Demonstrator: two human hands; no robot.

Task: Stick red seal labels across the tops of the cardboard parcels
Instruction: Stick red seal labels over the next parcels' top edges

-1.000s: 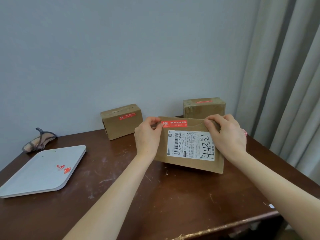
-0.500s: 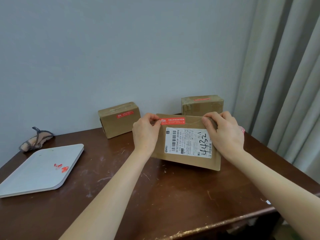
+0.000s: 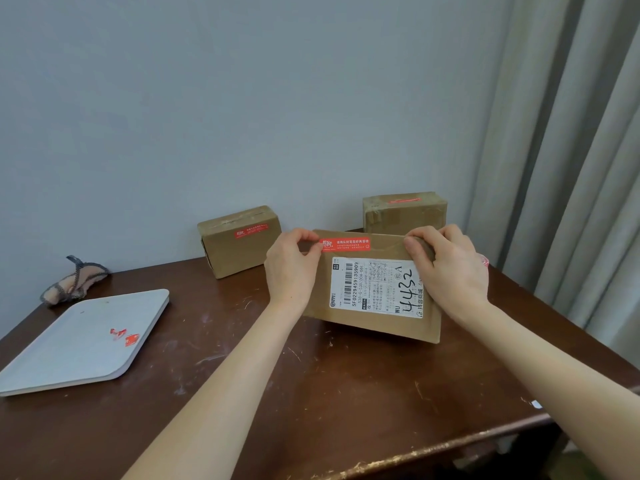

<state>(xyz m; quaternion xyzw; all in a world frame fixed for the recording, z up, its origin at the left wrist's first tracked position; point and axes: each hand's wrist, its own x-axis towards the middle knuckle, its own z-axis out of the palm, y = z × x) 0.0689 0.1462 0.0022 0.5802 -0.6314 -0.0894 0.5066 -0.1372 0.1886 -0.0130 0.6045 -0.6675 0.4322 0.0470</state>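
Left fingertips (image 3: 312, 248) are pinching the 9 o'clock end of the red seal label (image 3: 346, 244), thumb in front, other fingers curled behind the top edge. The left hand (image 3: 291, 268) is wrapping the upper-left corner of the front parcel (image 3: 381, 328). The right hand (image 3: 450, 268) is gripping the upper-right corner, fingers curled over the top, thumb lying on the near face. The label is lying flat along the parcel's top edge, above the white shipping label (image 3: 375, 287). The front parcel is standing tilted on the brown table (image 3: 311, 393), at about 1 o'clock from table centre. The rear-left parcel (image 3: 242, 252) is sitting at 10 o'clock of it, well apart, red label on its near face. The rear-right parcel (image 3: 403, 218) is sitting at 12 o'clock, just behind, red label on top. The grey tray (image 3: 69, 358) is lying at 8 o'clock, carrying red scraps (image 3: 124, 336). A fabric item (image 3: 74, 282) is lying near the tray's far edge, at 12 o'clock of it. A curtain (image 3: 571, 168) is hanging at 3 o'clock.
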